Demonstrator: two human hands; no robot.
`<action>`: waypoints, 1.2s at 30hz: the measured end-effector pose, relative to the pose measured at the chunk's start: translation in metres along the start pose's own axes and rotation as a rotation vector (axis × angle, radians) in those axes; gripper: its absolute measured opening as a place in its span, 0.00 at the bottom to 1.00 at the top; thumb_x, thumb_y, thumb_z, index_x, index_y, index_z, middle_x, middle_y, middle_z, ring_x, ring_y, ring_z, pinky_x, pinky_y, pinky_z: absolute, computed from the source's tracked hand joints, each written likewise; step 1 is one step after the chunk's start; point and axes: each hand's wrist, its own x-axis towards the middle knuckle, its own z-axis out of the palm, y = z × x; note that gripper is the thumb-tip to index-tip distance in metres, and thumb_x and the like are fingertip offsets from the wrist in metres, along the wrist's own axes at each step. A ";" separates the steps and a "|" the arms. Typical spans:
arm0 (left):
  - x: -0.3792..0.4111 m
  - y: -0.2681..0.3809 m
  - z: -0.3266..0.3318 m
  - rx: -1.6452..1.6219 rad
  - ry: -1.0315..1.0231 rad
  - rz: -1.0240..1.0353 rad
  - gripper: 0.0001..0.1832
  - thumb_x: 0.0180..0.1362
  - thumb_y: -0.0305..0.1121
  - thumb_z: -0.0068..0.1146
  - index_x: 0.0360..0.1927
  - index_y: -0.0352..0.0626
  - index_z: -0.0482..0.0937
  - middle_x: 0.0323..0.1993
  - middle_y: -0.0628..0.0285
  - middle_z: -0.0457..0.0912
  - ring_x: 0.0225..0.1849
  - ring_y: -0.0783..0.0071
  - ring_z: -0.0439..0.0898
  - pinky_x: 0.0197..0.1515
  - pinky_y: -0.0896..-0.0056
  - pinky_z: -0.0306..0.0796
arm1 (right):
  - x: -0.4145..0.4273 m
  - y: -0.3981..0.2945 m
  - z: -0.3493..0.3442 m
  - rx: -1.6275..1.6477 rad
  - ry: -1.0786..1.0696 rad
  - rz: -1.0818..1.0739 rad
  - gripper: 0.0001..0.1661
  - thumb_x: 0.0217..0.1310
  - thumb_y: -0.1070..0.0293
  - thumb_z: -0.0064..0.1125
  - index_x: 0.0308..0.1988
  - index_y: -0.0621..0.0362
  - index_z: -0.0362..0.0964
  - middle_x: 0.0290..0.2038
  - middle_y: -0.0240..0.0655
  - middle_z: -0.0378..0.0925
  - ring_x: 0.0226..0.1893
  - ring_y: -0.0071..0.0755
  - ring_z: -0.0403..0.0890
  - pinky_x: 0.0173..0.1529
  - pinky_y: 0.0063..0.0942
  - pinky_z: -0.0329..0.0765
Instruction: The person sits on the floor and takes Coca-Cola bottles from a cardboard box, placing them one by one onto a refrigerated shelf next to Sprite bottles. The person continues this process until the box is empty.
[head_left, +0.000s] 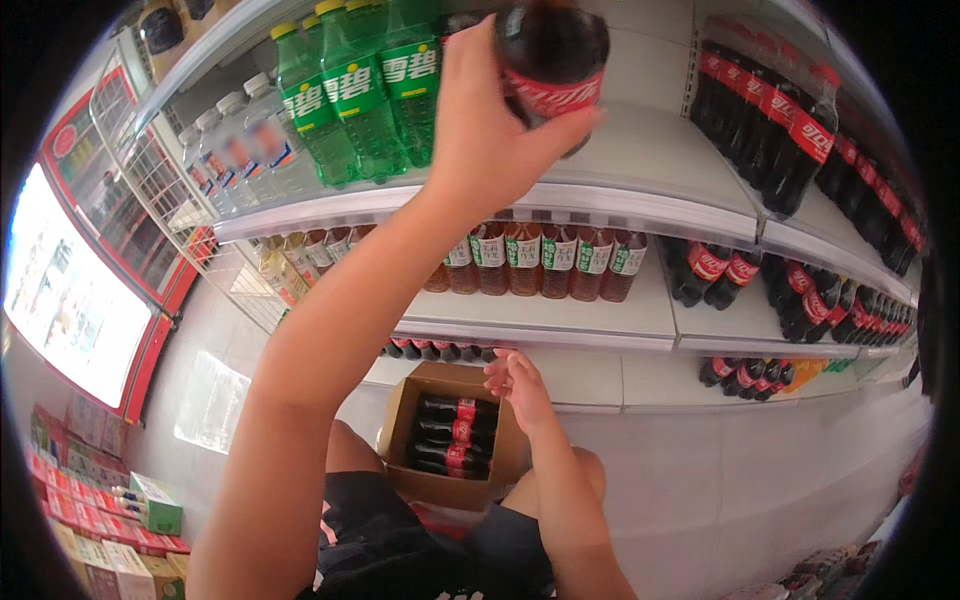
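Note:
My left hand is raised to the upper shelf and grips a large dark cola bottle with a red label. Green soda bottles with yellow caps stand just left of that hand. Lower down, my right hand has loosely curled fingers and holds nothing; it is beside the top edge of an open cardboard box. Several cola bottles lie on their sides in the box, between my knees. The base of the held bottle is partly hidden by my fingers.
The upper shelf edge crosses above a row of tea bottles. More cola bottles stand on the right of the upper shelf. A white wire rack and red-framed coolers are at left, with stacked cartons below.

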 end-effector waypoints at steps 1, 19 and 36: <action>0.007 -0.005 0.004 0.122 0.025 0.083 0.53 0.47 0.43 0.75 0.70 0.36 0.53 0.61 0.40 0.68 0.57 0.50 0.76 0.51 0.58 0.76 | -0.001 -0.003 0.001 -0.049 0.009 -0.008 0.25 0.76 0.48 0.43 0.58 0.54 0.68 0.44 0.34 0.79 0.40 0.27 0.79 0.46 0.27 0.73; 0.045 -0.049 0.052 0.457 -0.151 -0.269 0.58 0.51 0.44 0.72 0.74 0.32 0.44 0.61 0.34 0.68 0.53 0.44 0.79 0.49 0.54 0.78 | 0.003 0.001 0.010 -0.226 -0.050 -0.026 0.21 0.73 0.56 0.53 0.57 0.56 0.68 0.44 0.33 0.78 0.39 0.23 0.77 0.45 0.23 0.72; 0.014 -0.040 0.043 0.953 -0.829 0.457 0.16 0.54 0.28 0.60 0.48 0.48 0.79 0.59 0.59 0.71 0.35 0.64 0.87 0.30 0.64 0.81 | 0.017 0.032 0.001 -0.409 0.039 0.004 0.20 0.69 0.57 0.60 0.51 0.61 0.72 0.38 0.35 0.81 0.35 0.24 0.79 0.44 0.27 0.76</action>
